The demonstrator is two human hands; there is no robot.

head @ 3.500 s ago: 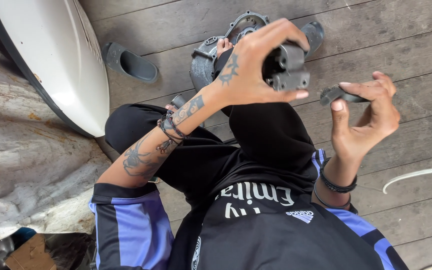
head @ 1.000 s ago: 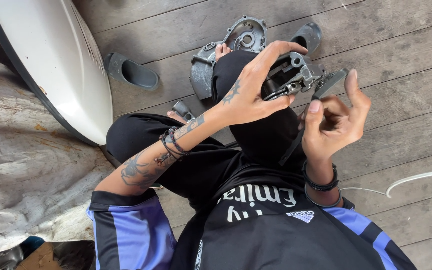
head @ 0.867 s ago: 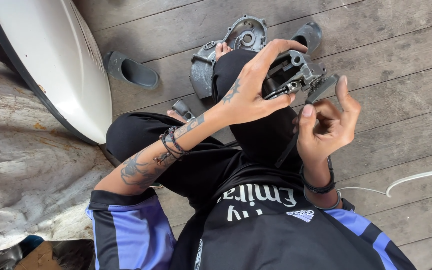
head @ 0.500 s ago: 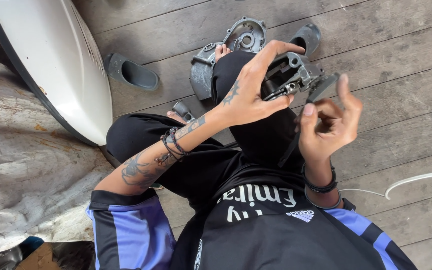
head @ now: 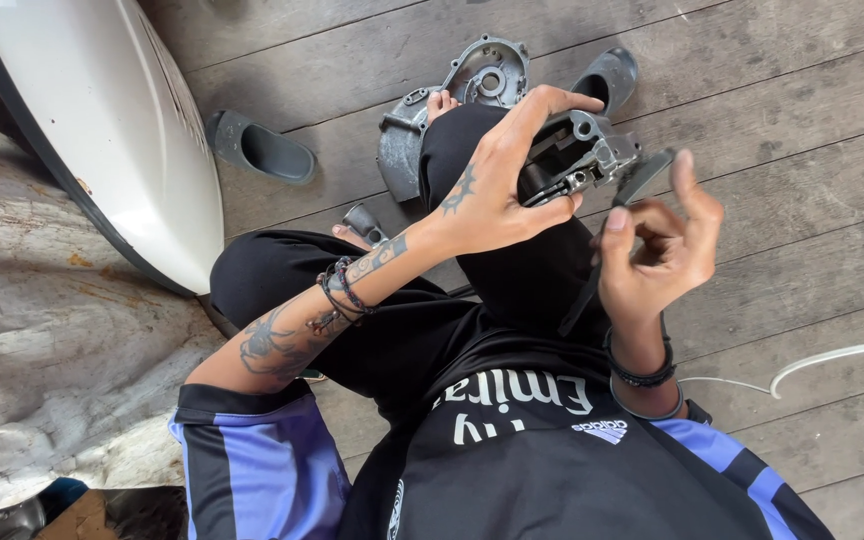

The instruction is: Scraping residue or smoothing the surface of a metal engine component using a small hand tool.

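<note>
Small grey metal engine part (head: 580, 155), boxy with lugs and a round boss, sits in the air above the person's raised knee, clasped in the left hand (head: 497, 190); that hand wraps over it from above, thumb under and fingers curled across the top, so the grip is closed firmly on the part; right hand (head: 657, 250) stands just beside it, palm turned toward the person, index and thumb raised and the other fingers half curled, pinching or steadying a thin dark flat piece (head: 642, 178) whose upper end meets the part's right edge; whether that piece is gripped tight or only touched I cannot tell; by the look of it the step in hand is fitting or working this flat piece against the side of the part; the next move would seem to call for keeping the part steady in the left hand while the right aligns the piece squarely to its edge; on the plank floor (head: 812, 150) beyond the knee lies a grey engine casing (head: 472, 85), with dark sandals (head: 257, 150) nearby and a white curved panel (head: 92, 130) to the person's left.
</note>
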